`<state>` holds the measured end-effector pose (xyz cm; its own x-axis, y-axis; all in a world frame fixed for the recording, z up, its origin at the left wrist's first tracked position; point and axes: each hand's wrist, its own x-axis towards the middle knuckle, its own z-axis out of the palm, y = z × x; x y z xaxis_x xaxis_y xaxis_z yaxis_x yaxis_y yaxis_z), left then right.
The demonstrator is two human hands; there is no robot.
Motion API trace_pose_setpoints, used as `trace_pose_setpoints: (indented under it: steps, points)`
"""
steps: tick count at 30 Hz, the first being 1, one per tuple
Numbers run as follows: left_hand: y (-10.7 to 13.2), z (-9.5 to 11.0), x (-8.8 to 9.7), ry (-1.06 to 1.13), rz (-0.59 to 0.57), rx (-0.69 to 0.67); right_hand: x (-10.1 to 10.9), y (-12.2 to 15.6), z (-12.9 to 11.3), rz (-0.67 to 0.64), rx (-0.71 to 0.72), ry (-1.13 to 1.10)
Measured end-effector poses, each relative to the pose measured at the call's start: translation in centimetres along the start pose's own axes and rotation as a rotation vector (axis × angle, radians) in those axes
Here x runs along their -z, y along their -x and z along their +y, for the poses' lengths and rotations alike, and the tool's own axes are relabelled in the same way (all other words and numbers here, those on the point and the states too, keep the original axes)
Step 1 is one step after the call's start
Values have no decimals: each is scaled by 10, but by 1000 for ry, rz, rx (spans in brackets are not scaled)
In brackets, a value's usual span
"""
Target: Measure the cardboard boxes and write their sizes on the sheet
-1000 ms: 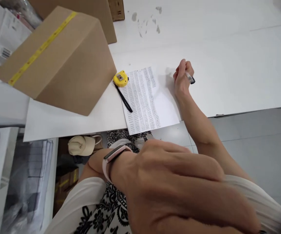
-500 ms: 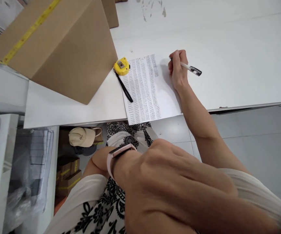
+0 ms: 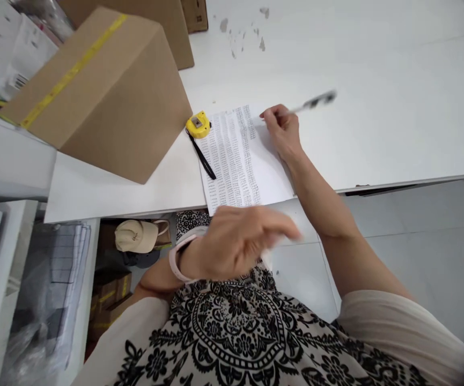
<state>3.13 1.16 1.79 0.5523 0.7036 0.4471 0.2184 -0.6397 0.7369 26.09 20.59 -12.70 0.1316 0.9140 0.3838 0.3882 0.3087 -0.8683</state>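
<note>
My right hand (image 3: 282, 128) is closed round a white and black pen (image 3: 314, 101), its tip at the right column of a printed sheet (image 3: 237, 158) full of small rows of text. The sheet lies on the white table (image 3: 376, 123) and hangs a little over its near edge. My left hand (image 3: 235, 241), with a pink watch at the wrist, hovers below the table edge in front of my patterned top; its fingers are smeared by motion. A yellow tape measure (image 3: 198, 125) with a black strap lies at the sheet's top left corner.
A large cardboard box (image 3: 103, 96) with yellow tape stands on the table's left part, with more boxes (image 3: 175, 27) behind it. Under the table lie a beige cap (image 3: 137, 236) and small boxes (image 3: 109, 292). Plastic-wrapped goods fill the left side.
My left hand dropped away from the camera toward the table edge. My right hand slid left along the sheet and the pen tilted up.
</note>
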Motion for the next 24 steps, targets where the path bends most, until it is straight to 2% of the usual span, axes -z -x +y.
trace_pose_setpoints:
  steps: [3, 5, 7, 9, 11, 14, 17, 20, 21, 23, 24]
  points:
    - [-23, -63, 8, -182, 107, -7, -1, 5, -4, -74, 118, 202]
    - [-38, -105, 19, -408, 166, 119, -2, 8, -7, -148, 192, 366]
    - [-51, -142, 29, -561, 174, 276, -4, 10, -10, -203, 240, 490]
    - [-65, -169, 35, -644, 150, 416, -5, 11, -12, -214, 252, 544]
    - [-79, -187, 37, -669, 138, 542, -6, 10, -11, -206, 244, 530]
    - [-95, -202, 37, -613, 147, 667, -7, 9, -7, -188, 221, 465]
    - [-98, -202, 38, -556, 183, 674, -7, 8, -1, -165, 193, 414]
    - [-84, -188, 39, -453, 224, 594, -4, 6, -3, -97, 145, 357]
    - [-76, -180, 40, -336, 248, 538, -3, 6, -7, -67, 132, 330]
    - [-59, -161, 41, -137, 290, 445, -1, 7, -24, -58, 132, 238]
    - [-50, -151, 43, -78, 298, 411, -2, 9, -36, -96, 147, 171]
